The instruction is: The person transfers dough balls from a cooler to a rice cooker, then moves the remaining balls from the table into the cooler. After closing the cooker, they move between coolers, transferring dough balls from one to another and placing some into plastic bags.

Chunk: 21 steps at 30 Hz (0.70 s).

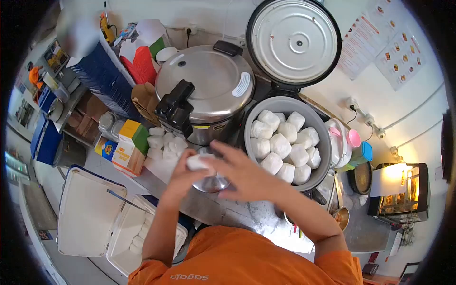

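Observation:
My left hand [179,179] is closed around a small white wrapped bundle [199,162], held up over the counter. Close beside it on the right, my right hand [244,175] has its fingers spread, slightly blurred, with fingertips near the bundle. Below both hands sits a shiny metal bowl [211,184], partly hidden by them. To the right, an open grey pot [248,137] is filled with several similar white bundles [280,146]. More white bundles [167,146] lie in a group on the counter at the left, on a pale sheet.
A closed steel cooker [209,71] with black handles stands behind my hands. The pot's raised lid [294,42] leans toward the wall. At lower left, an open white cooler [118,247] holds white bundles. Boxes [130,147] stand left; a lit warmer cabinet [401,192] stands right.

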Each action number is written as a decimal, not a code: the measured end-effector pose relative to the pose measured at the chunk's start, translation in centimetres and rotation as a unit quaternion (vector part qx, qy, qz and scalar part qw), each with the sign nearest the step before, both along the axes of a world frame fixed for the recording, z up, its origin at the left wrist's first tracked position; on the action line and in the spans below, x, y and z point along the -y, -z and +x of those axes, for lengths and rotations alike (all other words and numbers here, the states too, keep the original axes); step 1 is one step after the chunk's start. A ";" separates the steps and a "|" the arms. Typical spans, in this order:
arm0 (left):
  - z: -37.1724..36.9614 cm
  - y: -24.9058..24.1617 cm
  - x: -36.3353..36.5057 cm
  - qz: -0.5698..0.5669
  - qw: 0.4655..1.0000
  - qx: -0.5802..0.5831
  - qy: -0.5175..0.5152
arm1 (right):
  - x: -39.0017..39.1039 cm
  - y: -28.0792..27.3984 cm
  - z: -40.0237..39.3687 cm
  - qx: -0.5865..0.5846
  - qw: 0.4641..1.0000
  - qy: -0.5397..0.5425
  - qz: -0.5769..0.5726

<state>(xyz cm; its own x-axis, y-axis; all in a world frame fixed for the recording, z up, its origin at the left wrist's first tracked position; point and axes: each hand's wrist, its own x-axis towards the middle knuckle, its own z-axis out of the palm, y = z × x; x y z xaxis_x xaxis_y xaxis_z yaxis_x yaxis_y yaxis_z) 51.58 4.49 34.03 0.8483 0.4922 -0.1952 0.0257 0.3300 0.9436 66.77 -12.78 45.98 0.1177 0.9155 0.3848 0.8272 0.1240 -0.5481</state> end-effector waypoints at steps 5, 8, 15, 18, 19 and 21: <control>1.9 -6.7 3.6 0.037 0.995 0.088 0.022 | -0.2 0.4 4.5 -0.079 0.996 0.015 -0.043; 0.4 -4.8 2.5 -0.038 0.992 0.114 -0.048 | 1.5 0.9 11.5 -0.032 0.964 0.250 0.088; -3.3 4.7 -1.6 0.078 0.970 0.064 -0.221 | 2.4 8.8 21.9 0.014 0.909 0.417 0.001; -4.5 9.1 -4.3 0.173 0.931 -0.016 -0.321 | 2.1 8.7 21.5 0.198 0.864 0.441 -0.138; -5.2 11.2 -5.6 0.174 0.923 -0.030 -0.341 | 2.0 9.5 22.7 0.136 0.879 0.437 -0.137; -6.7 15.0 -8.4 0.166 0.904 -0.081 -0.386 | 2.4 12.1 25.3 0.139 0.885 0.428 -0.119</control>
<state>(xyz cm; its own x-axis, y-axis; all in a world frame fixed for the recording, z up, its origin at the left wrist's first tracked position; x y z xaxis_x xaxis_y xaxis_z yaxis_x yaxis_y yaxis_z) 44.86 12.90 18.99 0.2016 0.9793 -0.0178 0.0552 0.0068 0.9985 92.05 -15.13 33.85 0.7380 0.5963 0.3159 0.6696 -0.7048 -0.2340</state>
